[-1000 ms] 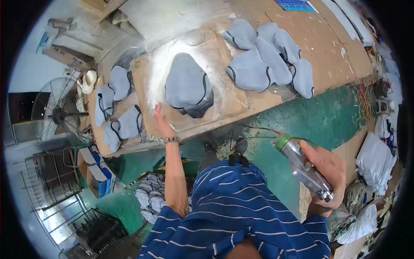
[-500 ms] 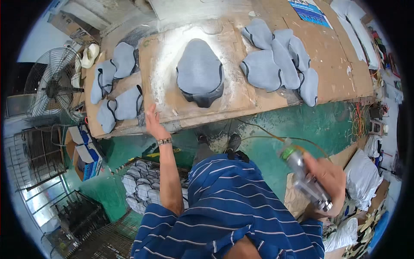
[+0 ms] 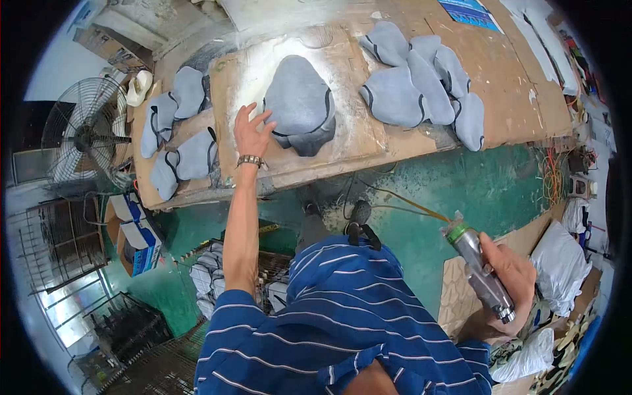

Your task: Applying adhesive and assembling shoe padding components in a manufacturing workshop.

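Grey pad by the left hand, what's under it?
A dark part shows at the near edge of the grey pad, with cardboard around. What lies under its middle is covered.

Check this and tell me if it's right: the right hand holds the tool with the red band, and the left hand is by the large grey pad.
Not quite: the band is green, as the head view shows. The right hand does hold the tool, and the left hand is by the large grey pad.
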The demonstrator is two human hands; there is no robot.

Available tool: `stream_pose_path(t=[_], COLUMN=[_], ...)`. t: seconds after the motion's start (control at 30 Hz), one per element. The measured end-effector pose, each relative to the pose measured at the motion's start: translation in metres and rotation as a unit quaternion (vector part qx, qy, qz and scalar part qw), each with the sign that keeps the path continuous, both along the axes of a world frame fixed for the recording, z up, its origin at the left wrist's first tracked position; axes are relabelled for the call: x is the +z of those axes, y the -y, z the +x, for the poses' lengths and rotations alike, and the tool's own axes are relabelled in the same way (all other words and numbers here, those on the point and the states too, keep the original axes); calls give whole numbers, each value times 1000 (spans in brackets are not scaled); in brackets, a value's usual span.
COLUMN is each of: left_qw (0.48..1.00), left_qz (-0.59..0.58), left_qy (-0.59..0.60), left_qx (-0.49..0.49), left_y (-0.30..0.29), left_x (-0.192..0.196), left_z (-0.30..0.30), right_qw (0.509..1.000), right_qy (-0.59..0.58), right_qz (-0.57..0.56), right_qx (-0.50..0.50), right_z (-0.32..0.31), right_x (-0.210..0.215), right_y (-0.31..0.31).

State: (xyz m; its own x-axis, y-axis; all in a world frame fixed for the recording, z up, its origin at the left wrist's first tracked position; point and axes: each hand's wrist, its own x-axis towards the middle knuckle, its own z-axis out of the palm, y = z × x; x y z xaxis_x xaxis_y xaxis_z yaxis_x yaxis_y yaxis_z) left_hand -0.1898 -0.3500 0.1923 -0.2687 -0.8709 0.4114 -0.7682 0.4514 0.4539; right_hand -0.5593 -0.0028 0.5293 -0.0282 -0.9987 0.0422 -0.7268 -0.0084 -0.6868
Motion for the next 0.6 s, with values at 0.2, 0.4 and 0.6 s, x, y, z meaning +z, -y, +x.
stream_pose_path(t=[0.2,0.4,0.6], left_qw=[999,989,971], left_qz=[-14,-129,-182], left_qy=[-48,-73,-152], left_qx=[11,-22,-11], left_y=[6,21,60], left_x=[4,67,154], left_z=[-6,-20,43], right_qw=[998,1000,995], right_qy=[43,19,53], right_qz=[18,19,61], right_qx=[-41,-2,-49], right_z=[-15,19,95], right_x=[-6,-8,-13], right_y=[-12,-15,13])
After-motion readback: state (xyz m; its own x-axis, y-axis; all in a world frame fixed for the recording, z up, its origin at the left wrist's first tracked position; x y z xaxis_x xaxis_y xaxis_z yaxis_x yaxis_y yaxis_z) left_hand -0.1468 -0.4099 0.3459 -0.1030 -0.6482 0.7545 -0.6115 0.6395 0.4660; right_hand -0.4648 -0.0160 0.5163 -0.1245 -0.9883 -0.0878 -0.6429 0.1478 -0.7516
